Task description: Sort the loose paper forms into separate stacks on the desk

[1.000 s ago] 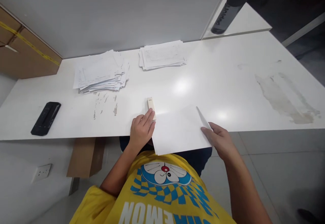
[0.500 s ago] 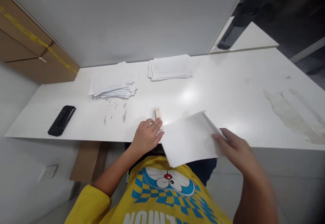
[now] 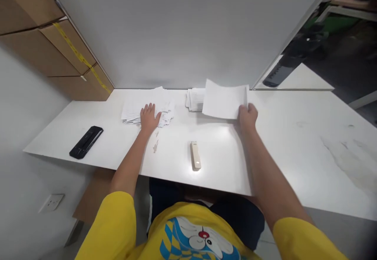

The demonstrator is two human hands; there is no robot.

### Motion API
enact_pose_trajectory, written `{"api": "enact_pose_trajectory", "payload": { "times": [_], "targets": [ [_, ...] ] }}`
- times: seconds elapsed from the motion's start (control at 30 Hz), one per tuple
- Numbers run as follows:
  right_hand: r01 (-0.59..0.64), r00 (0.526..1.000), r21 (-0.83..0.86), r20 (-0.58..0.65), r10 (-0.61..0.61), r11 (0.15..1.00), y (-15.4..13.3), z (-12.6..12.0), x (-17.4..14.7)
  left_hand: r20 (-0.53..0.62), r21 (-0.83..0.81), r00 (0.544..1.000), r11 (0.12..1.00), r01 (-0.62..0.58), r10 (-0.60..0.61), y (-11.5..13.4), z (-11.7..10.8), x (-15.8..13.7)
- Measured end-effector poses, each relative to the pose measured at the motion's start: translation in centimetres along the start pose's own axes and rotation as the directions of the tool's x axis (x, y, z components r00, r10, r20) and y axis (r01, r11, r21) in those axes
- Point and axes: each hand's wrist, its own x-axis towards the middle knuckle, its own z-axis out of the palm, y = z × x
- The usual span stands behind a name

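My left hand (image 3: 149,118) lies with spread fingers on the front of the left stack of papers (image 3: 134,108), whose sheets are uneven at the edges. My right hand (image 3: 247,115) pinches the right edge of some white paper (image 3: 224,101) and holds it over the right stack of papers (image 3: 194,99), covering most of that stack. Whether it is one sheet or a few, I cannot tell. A cream stapler (image 3: 195,156) rests on the table between my forearms, with neither hand touching it.
On the left of the white table (image 3: 282,142) lies a black, flat, rectangular object (image 3: 86,142). Cardboard boxes (image 3: 79,71) with yellow tape stand at the back left. A grey panel (image 3: 188,32) rises behind the table. Stains mark the tabletop at right.
My left hand has left the stapler and moved forward onto the left stack. My right hand has carried the paper from the table's front edge up to the right stack. The view has tilted.
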Motion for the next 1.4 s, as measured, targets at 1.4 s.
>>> {"api": "enact_pose_trajectory", "payload": {
  "times": [1.4],
  "targets": [
    [0.454,0.872,-0.303,0.346,-0.347,0.838,1.6,1.7,-2.9,-0.243,0.073,0.962,0.991,-0.113,0.127,0.5,1.9,-3.0]
  ]
}}
